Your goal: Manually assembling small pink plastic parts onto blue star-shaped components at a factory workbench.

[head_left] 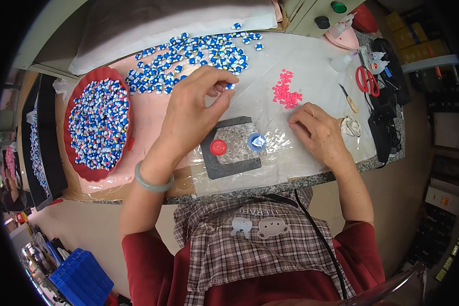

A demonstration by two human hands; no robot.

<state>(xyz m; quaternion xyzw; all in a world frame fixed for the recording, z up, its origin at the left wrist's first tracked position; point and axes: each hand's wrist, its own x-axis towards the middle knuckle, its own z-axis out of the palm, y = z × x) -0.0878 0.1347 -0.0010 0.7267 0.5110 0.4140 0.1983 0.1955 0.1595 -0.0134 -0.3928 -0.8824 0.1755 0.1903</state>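
Note:
My left hand (196, 104) is raised over the table and pinches a small blue-and-white figurine (230, 86) between thumb and index finger. Beyond it spreads a loose heap of similar blue-and-white figurines (188, 53). My right hand (316, 130) rests low over the plastic sheet, thumb and index finger closed on a tiny pink piece (289, 123), mostly covered by the fingertips. Just past that hand lies a pile of tiny pink pieces (286, 92). Between my hands, a red cap (218, 147) and a blue cap (257, 142) holding something whitish sit on a dark-framed grey plate (224, 170).
A red scalloped tray (129, 115) full of figurines stands at the left. Along the right side are red-handled scissors (362, 81), a knife (349, 98), a crumpled white cloth (350, 126) and a white squeeze bottle (340, 62). The granite table edge (311, 179) runs in front of me.

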